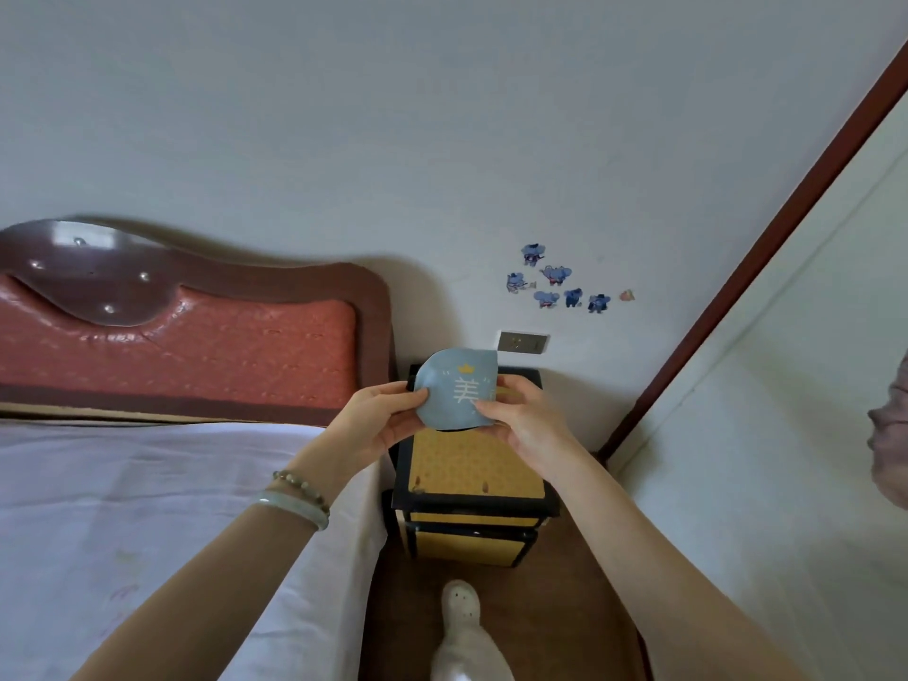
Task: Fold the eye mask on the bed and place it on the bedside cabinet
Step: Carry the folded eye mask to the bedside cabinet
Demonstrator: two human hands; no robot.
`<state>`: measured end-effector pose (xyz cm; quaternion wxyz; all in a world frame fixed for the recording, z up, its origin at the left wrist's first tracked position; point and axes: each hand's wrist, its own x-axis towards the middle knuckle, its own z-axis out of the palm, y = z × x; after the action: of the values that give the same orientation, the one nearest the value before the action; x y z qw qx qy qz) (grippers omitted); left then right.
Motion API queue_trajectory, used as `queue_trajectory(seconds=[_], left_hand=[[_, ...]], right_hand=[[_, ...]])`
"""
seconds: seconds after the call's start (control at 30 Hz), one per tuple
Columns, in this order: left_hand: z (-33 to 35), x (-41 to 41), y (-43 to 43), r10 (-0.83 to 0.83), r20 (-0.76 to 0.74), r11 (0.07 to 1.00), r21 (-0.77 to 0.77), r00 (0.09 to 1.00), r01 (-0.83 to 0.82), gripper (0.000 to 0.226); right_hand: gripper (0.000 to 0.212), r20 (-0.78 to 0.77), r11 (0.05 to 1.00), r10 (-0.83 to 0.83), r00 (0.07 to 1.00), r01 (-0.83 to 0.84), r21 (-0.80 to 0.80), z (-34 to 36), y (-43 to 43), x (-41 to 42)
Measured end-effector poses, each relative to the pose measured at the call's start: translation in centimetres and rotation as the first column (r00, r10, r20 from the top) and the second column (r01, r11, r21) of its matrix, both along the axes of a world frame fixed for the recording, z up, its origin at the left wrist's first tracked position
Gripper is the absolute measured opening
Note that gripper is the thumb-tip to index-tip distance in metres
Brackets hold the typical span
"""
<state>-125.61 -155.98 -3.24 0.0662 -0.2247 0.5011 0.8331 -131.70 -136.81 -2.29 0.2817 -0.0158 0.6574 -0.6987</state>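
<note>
A light blue eye mask (454,385) with a white character and a small yellow crown is folded in half and held in the air over the bedside cabinet (471,464). My left hand (383,415) pinches its left edge. My right hand (525,415) grips its right side, thumb on the front. The cabinet has a yellow top with a black frame and stands between the bed (147,508) and the wall. Part of its top is hidden behind the mask and my hands.
The bed has a pale lilac sheet and a red padded headboard (196,346). A wall socket (523,342) and several blue stickers (555,282) are on the wall behind the cabinet. A door frame (737,287) runs along the right. My white-slippered foot (464,631) stands on the brown floor.
</note>
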Motion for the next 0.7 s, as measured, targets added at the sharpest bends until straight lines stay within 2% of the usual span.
queue_trajectory(seconds=[0.13,0.27,0.4,0.57,0.7], left_hand=[[-2.3,-6.7,-1.4,0.019,0.044,1.000,-0.010,0.999,-0.018,0.022],[-4.7,-12.5,-2.3,0.042,0.100,0.999,-0.025,0.994,-0.039,0.022],[-7.2,-16.1,-3.0,0.121,0.161,0.992,-0.067,0.980,-0.111,0.039],[-12.0,-19.0,-4.0,0.300,0.212,0.943,-0.213,0.930,-0.256,0.038],[-17.9,-21.1,-4.6,0.345,0.232,0.906,-0.335,0.910,-0.258,0.040]], right_hand=[[0.047,-0.022,0.997,0.032,0.999,-0.030,0.072,-1.5,-1.5,-7.2],[0.046,0.026,0.992,0.036,0.999,-0.039,0.117,-3.5,-2.8,-13.5],[0.048,0.076,0.981,0.064,0.995,-0.077,0.177,-5.9,-4.4,-17.7],[0.046,0.134,0.967,0.048,0.990,-0.080,0.242,-11.2,-6.4,-20.5],[0.044,0.173,0.954,0.013,0.985,-0.064,0.294,-17.2,-8.4,-22.6]])
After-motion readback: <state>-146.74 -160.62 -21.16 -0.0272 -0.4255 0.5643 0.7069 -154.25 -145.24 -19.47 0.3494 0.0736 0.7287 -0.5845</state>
